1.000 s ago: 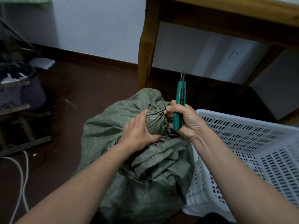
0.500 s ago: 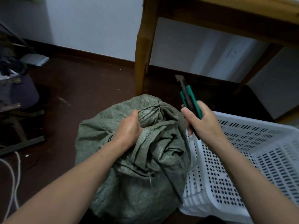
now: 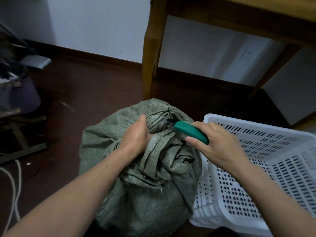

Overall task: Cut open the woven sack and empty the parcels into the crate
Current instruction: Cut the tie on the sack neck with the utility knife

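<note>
Two grips — left hand (image 3: 136,138) on sack (image 3: 140,195), right hand (image 3: 218,145) on cutter (image 3: 191,132).

Your right hand (image 3: 217,142) tips the green knife (image 3: 190,131) down from pointing up; now its tip is at the sack's tied neck (image 3: 156,123).

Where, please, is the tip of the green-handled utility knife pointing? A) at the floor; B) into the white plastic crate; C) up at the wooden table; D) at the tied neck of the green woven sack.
D: the right hand holds the green-handled utility knife with its tip at the tied neck of the green woven sack.
</note>
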